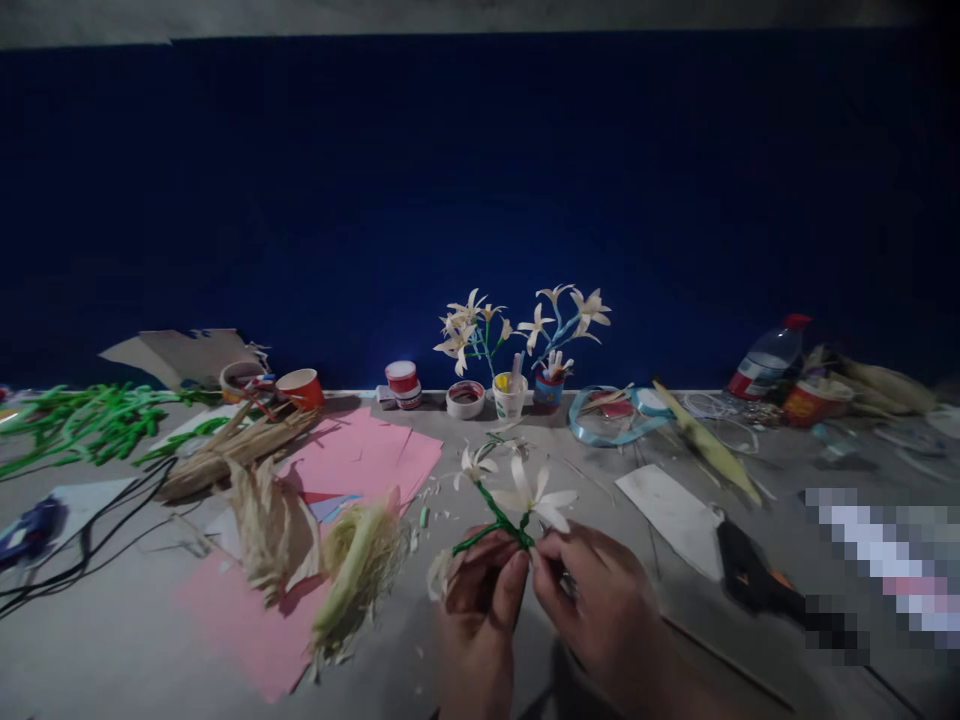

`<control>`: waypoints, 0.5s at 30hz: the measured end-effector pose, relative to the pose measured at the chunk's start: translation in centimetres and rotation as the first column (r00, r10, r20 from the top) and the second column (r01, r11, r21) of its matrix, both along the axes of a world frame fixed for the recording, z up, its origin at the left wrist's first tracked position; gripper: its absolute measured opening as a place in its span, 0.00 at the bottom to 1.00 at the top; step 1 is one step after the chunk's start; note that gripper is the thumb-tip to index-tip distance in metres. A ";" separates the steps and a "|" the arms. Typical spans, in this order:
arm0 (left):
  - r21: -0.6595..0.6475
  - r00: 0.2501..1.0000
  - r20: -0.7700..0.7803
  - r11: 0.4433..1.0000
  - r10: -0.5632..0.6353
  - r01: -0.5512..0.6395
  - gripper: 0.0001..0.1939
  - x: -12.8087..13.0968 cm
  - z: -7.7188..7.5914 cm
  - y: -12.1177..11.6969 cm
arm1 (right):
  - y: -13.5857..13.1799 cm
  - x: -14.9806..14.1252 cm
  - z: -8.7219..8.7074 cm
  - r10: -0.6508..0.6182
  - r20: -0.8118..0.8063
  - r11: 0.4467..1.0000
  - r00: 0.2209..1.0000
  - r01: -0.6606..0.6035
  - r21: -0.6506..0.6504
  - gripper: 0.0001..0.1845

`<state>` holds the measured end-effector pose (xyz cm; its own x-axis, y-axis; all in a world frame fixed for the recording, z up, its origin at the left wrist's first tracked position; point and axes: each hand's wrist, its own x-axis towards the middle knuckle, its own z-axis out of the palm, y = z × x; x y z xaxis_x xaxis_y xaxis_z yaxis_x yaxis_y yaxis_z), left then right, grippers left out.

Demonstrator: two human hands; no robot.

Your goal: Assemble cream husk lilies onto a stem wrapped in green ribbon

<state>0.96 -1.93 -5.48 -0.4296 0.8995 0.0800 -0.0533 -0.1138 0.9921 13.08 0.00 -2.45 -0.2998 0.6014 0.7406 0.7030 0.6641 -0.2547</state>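
Note:
Just above the table, at the lower middle of the head view, I hold a branching artificial flower stem [495, 515] wrapped in green. It carries white, long-petalled flowers [534, 492], and a further pale bloom hangs beside my left fingers. My left hand [484, 595] is closed round the stem where its branches meet. The fingertips of my right hand [600, 590] pinch at that same joint from the right; the exact spot between them is partly hidden. Behind, two finished-looking sprays of similar flowers [465, 330] stand in small cups.
Pink paper [360, 455], corn husks [274, 530] and a bundle of pale fibres [352, 570] lie left. Green wrapped stems [90, 425] are at far left. A black glue gun [765, 575] rests on the right, near white card [667, 515]. A bottle [769, 355] leans by the blue wall.

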 end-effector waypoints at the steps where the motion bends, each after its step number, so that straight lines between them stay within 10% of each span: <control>1: 0.024 1.000 0.029 1.000 0.003 -0.004 0.10 0.1 0.1 0.0 | 0.1 -0.1 -0.1 -0.011 0.009 0.999 1.000 0.011 0.039 0.11; 7: 0.010 0.961 0.270 0.998 -0.058 0.057 0.11 0.9 0.9 0.0 | 0.2 -0.2 -0.6 0.005 0.104 0.983 0.995 -0.024 0.180 0.11; 15: -0.090 0.926 0.374 0.992 -0.044 0.084 0.07 0.6 4.1 0.2 | -0.4 0.0 0.6 0.072 0.045 0.995 0.996 -0.068 -0.073 0.11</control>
